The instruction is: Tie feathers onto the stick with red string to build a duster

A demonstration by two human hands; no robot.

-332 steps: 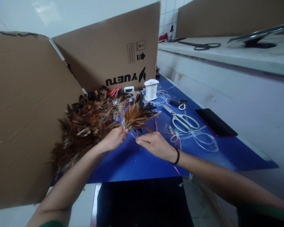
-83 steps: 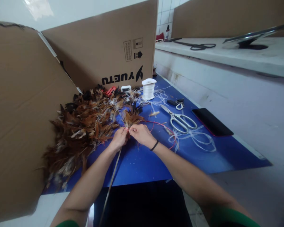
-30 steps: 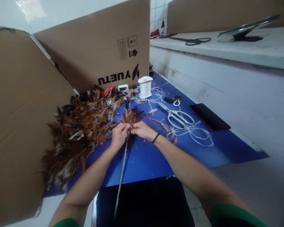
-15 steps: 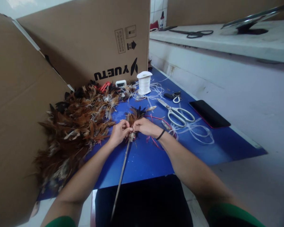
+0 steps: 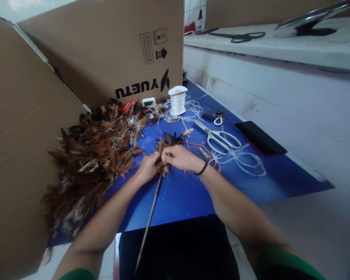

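Note:
My left hand (image 5: 147,168) and my right hand (image 5: 179,157) meet over the blue mat (image 5: 175,194), both closed around a small bundle of brown feathers (image 5: 166,142) at the top of a thin stick (image 5: 148,223). The stick runs down from my hands toward my lap. A red string (image 5: 200,146) trails to the right from under my right hand. A big heap of brown and black feathers (image 5: 96,151) lies just left of my hands.
Large white-handled scissors (image 5: 218,138), loose white cord (image 5: 242,161), a white spool (image 5: 177,100), small snips (image 5: 212,116) and a black phone (image 5: 259,138) lie to the right. Cardboard panels (image 5: 111,50) wall the left and back. A raised white ledge (image 5: 280,46) holds black scissors.
Both hands have stayed together on the feather bundle and shifted slightly nearer me; my right hand has turned over the top of the bundle. The view has tilted down a little.

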